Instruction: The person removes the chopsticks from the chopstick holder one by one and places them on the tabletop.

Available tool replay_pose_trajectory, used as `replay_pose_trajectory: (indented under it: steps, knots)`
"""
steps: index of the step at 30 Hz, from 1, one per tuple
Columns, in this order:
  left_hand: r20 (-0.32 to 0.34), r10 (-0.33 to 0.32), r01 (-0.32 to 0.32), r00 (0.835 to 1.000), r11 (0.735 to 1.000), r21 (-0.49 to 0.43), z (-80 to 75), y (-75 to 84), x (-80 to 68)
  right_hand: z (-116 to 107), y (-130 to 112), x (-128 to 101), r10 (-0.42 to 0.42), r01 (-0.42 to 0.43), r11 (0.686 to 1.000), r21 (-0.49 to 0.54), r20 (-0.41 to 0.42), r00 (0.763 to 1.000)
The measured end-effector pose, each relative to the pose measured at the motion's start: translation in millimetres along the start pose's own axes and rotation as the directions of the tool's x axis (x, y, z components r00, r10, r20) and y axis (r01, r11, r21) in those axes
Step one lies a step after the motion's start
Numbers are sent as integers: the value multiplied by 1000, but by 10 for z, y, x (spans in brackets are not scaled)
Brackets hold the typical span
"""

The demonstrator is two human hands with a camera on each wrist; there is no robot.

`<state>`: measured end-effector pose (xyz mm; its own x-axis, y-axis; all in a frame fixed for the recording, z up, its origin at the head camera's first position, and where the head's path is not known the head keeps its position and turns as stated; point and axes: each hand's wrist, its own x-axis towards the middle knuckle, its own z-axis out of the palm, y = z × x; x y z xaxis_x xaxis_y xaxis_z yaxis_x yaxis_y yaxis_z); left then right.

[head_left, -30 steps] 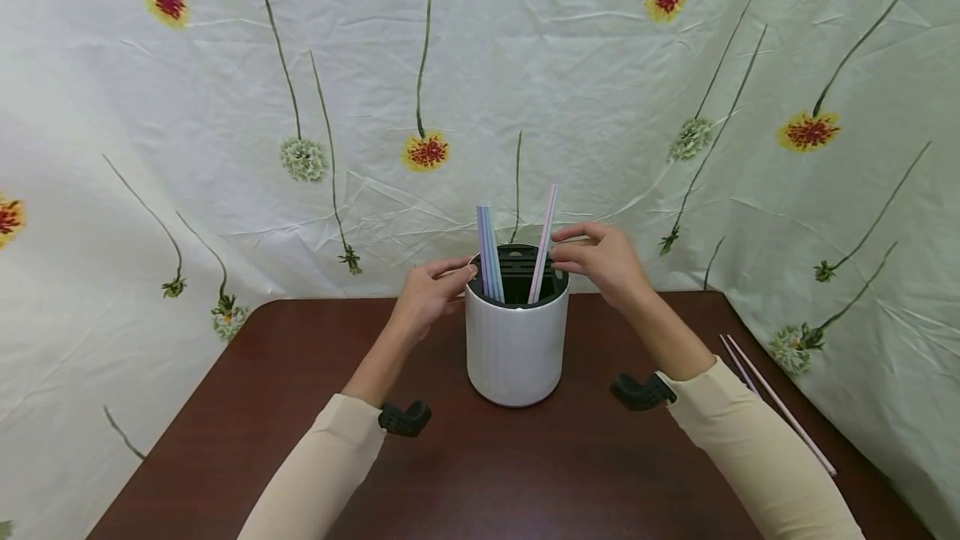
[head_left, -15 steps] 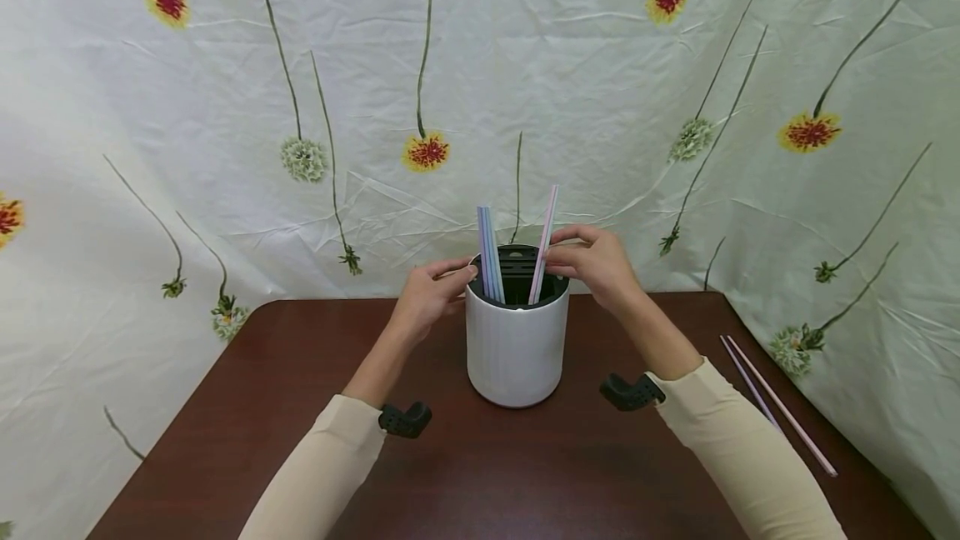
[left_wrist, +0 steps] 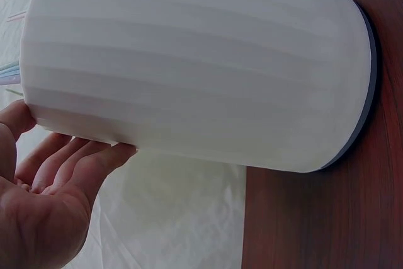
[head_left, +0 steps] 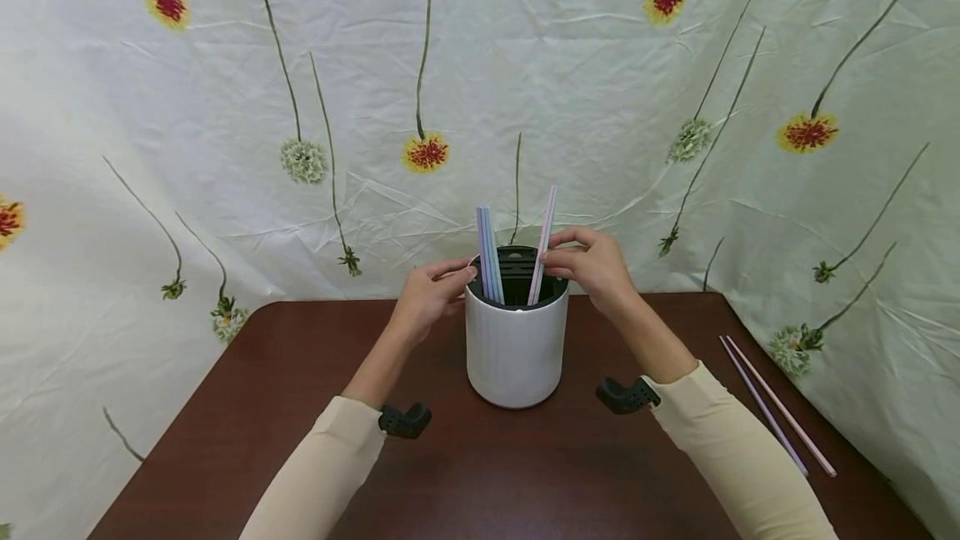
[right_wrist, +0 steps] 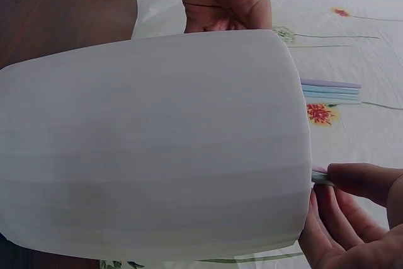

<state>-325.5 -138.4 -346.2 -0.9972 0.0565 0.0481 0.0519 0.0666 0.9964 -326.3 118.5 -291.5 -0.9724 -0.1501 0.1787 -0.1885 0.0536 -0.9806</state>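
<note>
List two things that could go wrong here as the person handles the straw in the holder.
1. The right hand pinches the pink straw low near the rim; the thin straw may bend or slip.
2. The left hand only touches the white holder at its rim, so a sideways pull could tip it.

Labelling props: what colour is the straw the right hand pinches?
Pale pink. The straw pinched by the right hand shows best in the head view.

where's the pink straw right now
In the head view, the pink straw stands tilted in the white holder at table centre, on its right side, pinched by the right hand.
</note>
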Motion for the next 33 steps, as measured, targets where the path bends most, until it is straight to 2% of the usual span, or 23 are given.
replay_pose_trajectory:
  steps: [5,13,20,33]
  knots:
    - [0,-1,1,1000,1000,-2,4,-1,-3,0,4,-1,2,-2,1000,-6,-5,1000]
    - [-7,-16,16,1000,1000,-1,3,6,-6,-31,-62,-7,14,-13,999,41,-23,1000]
    - [-8,-9,8,1000,1000,-4,8,21,-12,-99,-197,-5,-8,10,997,83,-25,1000]
    - [-8,-13,13,1000,1000,3,10,18,-5,-270,-494,-33,-66,77,989,128,-85,994]
